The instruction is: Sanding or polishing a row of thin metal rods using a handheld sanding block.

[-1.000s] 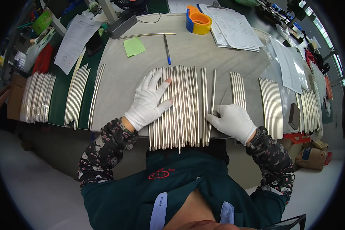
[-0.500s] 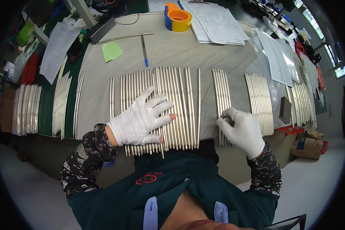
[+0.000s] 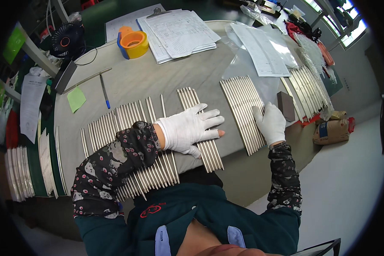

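My left hand [image 3: 193, 129], in a white glove with some bare fingertips, lies flat with fingers spread across a narrow group of silvery metal rods [image 3: 210, 154]. To the right, a wider row of similar rods [image 3: 242, 109] lies side by side. My right hand [image 3: 270, 124], also gloved in white, is at that row's right edge. Its thumb stands apart from the fingers and touches the outer rods; no rod shows lifted in it. Under my left forearm spreads a large row of rods [image 3: 151, 173], partly hidden by the sleeve.
More rods [image 3: 307, 91] lie at far right beside a dark block [image 3: 286, 106], others [image 3: 19, 173] at far left. Toward the back are a tape roll [image 3: 134, 44], a clipboard with papers [image 3: 179, 34], a pen [image 3: 104, 91], a green note [image 3: 76, 99] and a small fan [image 3: 67, 40].
The view has turned to the right. My left hand has moved from the large row to the narrow group. My right hand has gone from that group to the wider row's right edge.
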Demonstrator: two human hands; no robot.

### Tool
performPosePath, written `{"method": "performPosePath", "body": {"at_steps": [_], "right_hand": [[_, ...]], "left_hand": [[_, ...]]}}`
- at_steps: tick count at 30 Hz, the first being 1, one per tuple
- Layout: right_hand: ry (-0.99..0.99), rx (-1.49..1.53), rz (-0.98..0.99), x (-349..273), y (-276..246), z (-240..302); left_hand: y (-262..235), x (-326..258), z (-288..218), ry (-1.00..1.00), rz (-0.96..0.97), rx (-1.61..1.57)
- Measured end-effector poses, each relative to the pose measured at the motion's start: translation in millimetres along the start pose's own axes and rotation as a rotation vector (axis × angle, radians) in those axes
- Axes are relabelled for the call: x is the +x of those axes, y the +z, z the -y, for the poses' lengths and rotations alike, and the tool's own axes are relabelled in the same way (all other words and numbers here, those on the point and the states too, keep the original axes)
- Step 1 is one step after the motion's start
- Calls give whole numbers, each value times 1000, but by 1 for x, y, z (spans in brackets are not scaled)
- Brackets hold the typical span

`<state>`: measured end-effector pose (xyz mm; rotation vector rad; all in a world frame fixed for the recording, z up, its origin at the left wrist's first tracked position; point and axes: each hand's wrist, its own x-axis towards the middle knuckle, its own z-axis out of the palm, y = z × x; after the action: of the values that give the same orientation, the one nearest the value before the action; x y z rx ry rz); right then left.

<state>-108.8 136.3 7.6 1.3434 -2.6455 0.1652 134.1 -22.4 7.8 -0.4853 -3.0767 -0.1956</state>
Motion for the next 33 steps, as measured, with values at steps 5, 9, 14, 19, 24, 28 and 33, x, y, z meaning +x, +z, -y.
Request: {"method": "performPosePath", "body": {"at_steps": [5, 9, 14, 19, 24, 28, 33], "right_hand": [[-114, 156, -40, -15, 4, 26], [-177, 141, 49, -29, -5, 52], [-446, 431, 166, -59, -17, 72], [-320, 439, 212, -82, -36, 54], [310, 1350, 1379, -90, -4, 14], [151, 1892, 1425, -98, -5, 46], [-14, 1900, 1562, -107, 13, 50]], "left_hand": [[14, 19, 12, 134, -123, -46], [9, 24, 12, 204, -107, -113], [-6, 25, 7, 276, -91, -107], [-3, 20, 5, 190, -80, -117], [-2, 27, 5, 235, -108, -67], [-1, 28, 2, 297, -63, -58], [-1, 21, -12, 362, -128, -31]]}}
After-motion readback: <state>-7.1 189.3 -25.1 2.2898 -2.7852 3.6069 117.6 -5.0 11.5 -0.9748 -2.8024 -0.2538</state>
